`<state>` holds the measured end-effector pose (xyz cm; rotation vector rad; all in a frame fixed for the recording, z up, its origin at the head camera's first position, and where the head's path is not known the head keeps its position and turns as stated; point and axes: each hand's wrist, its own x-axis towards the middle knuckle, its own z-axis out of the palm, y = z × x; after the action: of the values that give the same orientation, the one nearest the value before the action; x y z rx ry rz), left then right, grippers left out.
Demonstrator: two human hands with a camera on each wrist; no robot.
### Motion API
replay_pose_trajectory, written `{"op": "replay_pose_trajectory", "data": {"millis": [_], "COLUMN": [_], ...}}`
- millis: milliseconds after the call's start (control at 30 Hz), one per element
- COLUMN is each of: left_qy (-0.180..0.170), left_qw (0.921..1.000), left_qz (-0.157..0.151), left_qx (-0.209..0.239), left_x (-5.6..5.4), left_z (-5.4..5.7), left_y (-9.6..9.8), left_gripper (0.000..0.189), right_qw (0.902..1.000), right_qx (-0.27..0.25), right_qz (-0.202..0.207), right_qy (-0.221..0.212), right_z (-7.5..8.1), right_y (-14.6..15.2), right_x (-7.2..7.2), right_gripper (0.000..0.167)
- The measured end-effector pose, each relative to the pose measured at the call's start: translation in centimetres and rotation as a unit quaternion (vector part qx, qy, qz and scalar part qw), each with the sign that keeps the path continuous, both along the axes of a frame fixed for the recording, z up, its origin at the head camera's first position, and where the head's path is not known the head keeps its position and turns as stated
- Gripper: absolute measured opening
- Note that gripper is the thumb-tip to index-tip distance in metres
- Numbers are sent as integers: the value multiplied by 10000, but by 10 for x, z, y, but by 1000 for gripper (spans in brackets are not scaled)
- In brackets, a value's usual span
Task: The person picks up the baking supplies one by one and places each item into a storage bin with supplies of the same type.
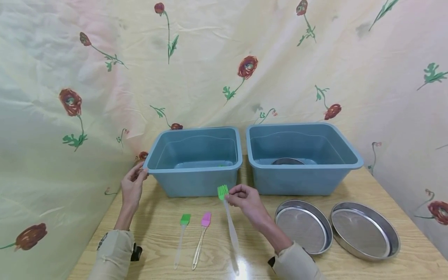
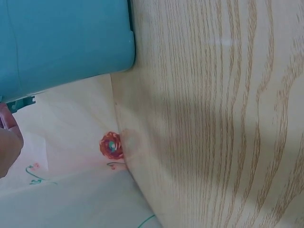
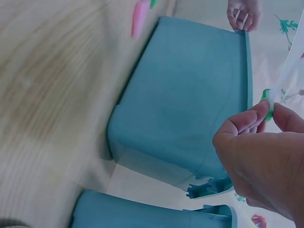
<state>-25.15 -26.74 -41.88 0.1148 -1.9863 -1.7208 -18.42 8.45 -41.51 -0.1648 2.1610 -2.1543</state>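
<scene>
Brush (image 1: 229,224), green bristles, long pale handle: hung in front of the left tub (image 1: 196,184), pinched between thumb and fingers of the right hand (image 1: 249,204) where head met handle. Weight, by judgement, was slight; bristles looked soft and bendable, handle stiff and smooth (perhaps slippery if wet). That hold looked sound, though mid-handle probably offered better balance. Left hand (image 1: 133,188) pinched the tub's rim at its front left corner. Green brush (image 1: 181,238) and pink brush (image 1: 201,238) lay nearby on the table (image 1: 157,241).
</scene>
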Motion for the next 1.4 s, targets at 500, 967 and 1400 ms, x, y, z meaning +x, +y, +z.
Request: {"op": "replay_pose_trajectory", "data": {"millis": [500, 967, 1400], "left_qy": [145, 193, 155], "left_qw": [9999, 9998, 9999], "left_qz": [-52, -68, -30], "left_qx": [52, 59, 34], "left_x": [0, 0, -1], "left_z": [2, 0, 1], "left_y": [0, -1, -1], "left_gripper": [38, 40, 37], "right_qw": [9993, 9988, 9981], "right_qx": [-315, -271, -362], "right_qz": [-54, -92, -156], "right_qy": [185, 401, 483], "right_z": [16, 29, 43], "right_y": [-1, 3, 3], "right_x": [-5, -14, -22], "right_gripper": [10, 12, 11]}}
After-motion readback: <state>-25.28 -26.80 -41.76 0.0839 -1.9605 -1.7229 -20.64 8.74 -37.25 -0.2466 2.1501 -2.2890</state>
